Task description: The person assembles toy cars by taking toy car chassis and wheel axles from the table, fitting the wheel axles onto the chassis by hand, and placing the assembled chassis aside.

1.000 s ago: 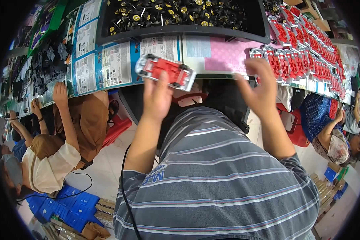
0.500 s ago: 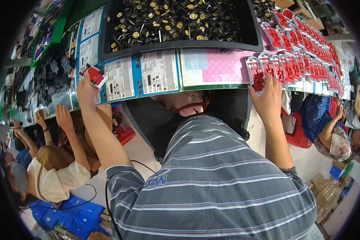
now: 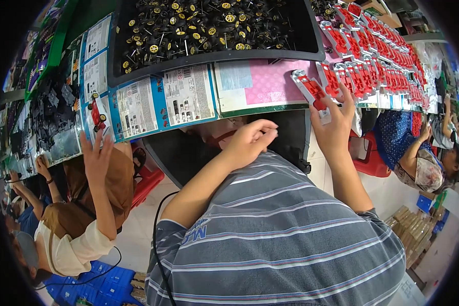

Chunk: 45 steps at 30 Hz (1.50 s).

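Observation:
My right hand (image 3: 337,130) is at the table's front edge, thumb and fingers closed about the near end of a red and white toy car body (image 3: 311,87). This part lies tilted, drawn slightly left of the rows of similar car bodies (image 3: 364,74). My left hand (image 3: 250,143) is over my lap, in front of the table edge, with nothing in it; its fingers are loosely bent and partly apart. At the left, a red and white toy car with wheels (image 3: 98,113) lies on the table, close to a co-worker's outstretched hand (image 3: 97,153).
A black tray (image 3: 217,57) of wheels on axles, black with yellow hubs, stands at the back. Printed card sheets (image 3: 188,94) and a pink sheet (image 3: 273,89) cover the tabletop. Black plastic parts (image 3: 51,109) lie far left. People sit on both sides.
My left hand has let go of the toy car at the left and moved right over my lap. My right hand has drawn a car body leftward from its row. The co-worker's hand has reached forward.

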Available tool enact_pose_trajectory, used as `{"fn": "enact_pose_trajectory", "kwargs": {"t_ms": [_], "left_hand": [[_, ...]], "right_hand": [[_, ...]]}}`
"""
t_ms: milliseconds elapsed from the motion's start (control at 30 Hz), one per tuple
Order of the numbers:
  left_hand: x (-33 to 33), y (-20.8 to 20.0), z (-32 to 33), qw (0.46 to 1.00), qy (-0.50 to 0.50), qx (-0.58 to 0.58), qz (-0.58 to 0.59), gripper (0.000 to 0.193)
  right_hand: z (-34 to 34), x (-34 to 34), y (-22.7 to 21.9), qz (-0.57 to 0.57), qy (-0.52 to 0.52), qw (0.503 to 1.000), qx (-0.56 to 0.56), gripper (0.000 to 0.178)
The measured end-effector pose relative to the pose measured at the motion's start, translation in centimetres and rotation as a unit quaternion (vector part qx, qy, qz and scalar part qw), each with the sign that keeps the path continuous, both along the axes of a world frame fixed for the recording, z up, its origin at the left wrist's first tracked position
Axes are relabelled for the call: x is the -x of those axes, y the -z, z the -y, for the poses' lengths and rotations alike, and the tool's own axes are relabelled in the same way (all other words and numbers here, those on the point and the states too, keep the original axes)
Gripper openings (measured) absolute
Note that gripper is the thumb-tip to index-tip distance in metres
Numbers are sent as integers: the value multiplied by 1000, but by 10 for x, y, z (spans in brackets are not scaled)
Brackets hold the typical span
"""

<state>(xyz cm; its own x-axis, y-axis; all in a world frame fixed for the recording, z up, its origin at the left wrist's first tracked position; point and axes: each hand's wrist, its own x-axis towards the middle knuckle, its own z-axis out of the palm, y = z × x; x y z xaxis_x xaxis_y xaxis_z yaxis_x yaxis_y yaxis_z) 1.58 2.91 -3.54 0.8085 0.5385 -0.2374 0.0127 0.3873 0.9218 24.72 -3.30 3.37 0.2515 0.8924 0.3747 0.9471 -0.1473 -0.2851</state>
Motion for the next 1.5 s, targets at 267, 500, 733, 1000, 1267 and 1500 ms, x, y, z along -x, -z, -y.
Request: {"fn": "enact_pose_trajectory", "kwargs": {"t_ms": [267, 500, 733, 1000, 1267, 1500], "left_hand": [[-21, 8, 4, 989, -19, 35, 145, 71], [18, -13, -20, 935, -200, 172, 236, 70], [35, -16, -15, 943, -237, 131, 191, 69], [38, -15, -2, 947, -234, 141, 170, 71], [19, -20, -16, 944, -230, 146, 185, 73], [19, -27, -5, 947, -255, 83, 177, 73]], "right_hand": [[10, 34, -23, -171, -265, 949, -13, 24], [-104, -8, -64, -151, -269, 951, -2, 26], [-221, -40, -30, 149, -231, 915, 296, 29], [-179, -35, -63, -69, -216, 973, 33, 21], [-63, 31, -41, -490, -246, 834, 61, 46], [-42, 62, -30, -274, -260, 925, 30, 63]]}}
